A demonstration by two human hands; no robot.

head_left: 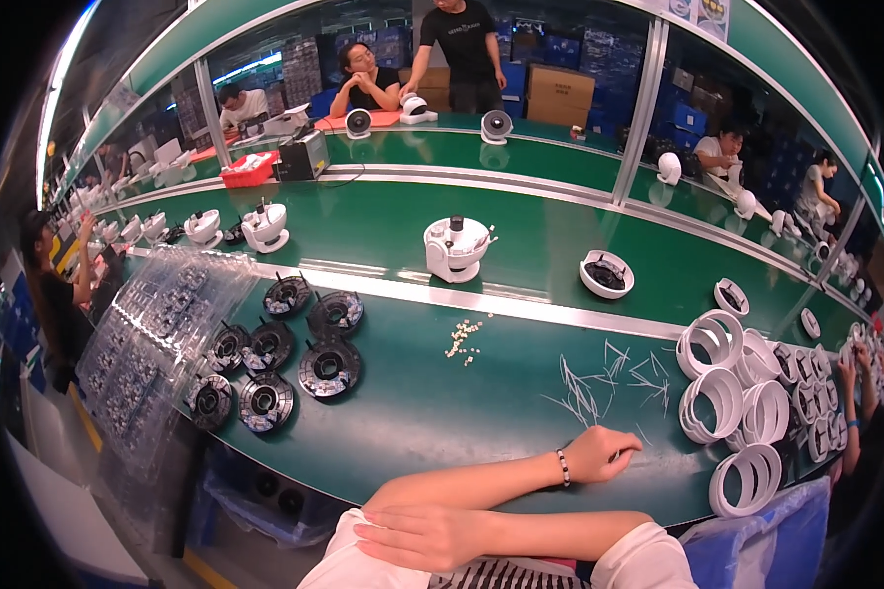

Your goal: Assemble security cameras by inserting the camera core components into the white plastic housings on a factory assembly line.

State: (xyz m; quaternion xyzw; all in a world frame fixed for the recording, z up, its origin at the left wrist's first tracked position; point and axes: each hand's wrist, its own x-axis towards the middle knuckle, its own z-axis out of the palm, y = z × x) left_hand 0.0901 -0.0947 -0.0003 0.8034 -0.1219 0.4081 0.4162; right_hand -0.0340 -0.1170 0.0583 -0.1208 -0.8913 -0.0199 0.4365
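White plastic rings [727, 402] lie just right of the loosely clenched, empty left hand [599, 454] on the green bench [442, 402].

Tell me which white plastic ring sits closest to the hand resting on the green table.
The white plastic ring at the left end of the middle row, just right of the left hand; the others lie farther off.

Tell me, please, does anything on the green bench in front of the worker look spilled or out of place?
Yes: small pale bits lie loose on the green bench, in no tray, and thin white slivers are strewn every way near the left hand. The black round parts and white rings sit grouped.
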